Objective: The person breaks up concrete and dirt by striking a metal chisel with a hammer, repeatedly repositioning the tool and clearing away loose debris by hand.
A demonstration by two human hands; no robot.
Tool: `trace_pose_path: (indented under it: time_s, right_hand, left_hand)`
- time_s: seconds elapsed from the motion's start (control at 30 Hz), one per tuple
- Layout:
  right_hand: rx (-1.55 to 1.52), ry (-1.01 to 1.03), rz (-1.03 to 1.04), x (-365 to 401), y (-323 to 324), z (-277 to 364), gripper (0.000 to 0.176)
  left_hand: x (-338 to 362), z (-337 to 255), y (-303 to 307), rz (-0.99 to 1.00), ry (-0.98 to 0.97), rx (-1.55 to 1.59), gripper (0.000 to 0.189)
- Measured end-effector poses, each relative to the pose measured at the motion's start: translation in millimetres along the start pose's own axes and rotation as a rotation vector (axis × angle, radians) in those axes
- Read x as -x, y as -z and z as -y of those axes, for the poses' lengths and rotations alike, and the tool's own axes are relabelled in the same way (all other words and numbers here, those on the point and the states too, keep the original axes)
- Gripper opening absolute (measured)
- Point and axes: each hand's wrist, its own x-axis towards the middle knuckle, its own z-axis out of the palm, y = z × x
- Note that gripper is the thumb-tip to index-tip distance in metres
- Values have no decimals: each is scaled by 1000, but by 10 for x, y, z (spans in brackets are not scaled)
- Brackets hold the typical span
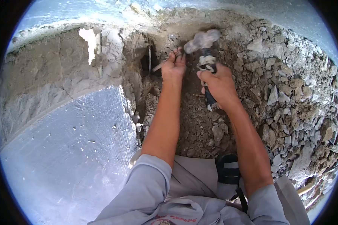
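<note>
My right hand (218, 80) is closed around the handle of a hammer (202, 41). Dark and pale wrapping covers the handle, and the metal head is smeared by motion. To its left, my left hand (174, 66) has its fingers curled around a chisel (157, 68), mostly hidden by the hand. The chisel's pale end sticks out to the left, beside a dark hole (145, 62) in the broken ground. The hammer head hangs just right of my left fingertips, with a small gap that I cannot judge exactly.
A smooth grey slab (69, 150) with a ragged edge lies at left. Broken stones and rubble (289, 108) cover the right side. A pale blue wall (82, 13) curves along the back. A dark sandal (227, 170) shows below my right forearm.
</note>
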Motion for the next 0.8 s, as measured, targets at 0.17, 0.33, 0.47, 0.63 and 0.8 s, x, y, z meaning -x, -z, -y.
trace_pose_path:
  time_s: [0.17,0.33,0.47,0.63,0.8]
  right_hand:
    - [-403,450,-375,217,-23,159,16]
    - [18,-96,28,-85,-113,-256,13]
    - [-27,48,-58,111,36,-81,13]
    - [-281,523,-447,180,21,201,15]
    - [-98,-234,52,-221,-326,-304,11]
  left_hand:
    - [67,13,-12,-22,-7,22,13]
    - [146,9,33,13,-21,-129,10]
    - [59,-19,36,18,-40,-2,8]
    - [68,-103,-13,-5,8,56,6]
    - [58,-146,26,11,-39,-42,4]
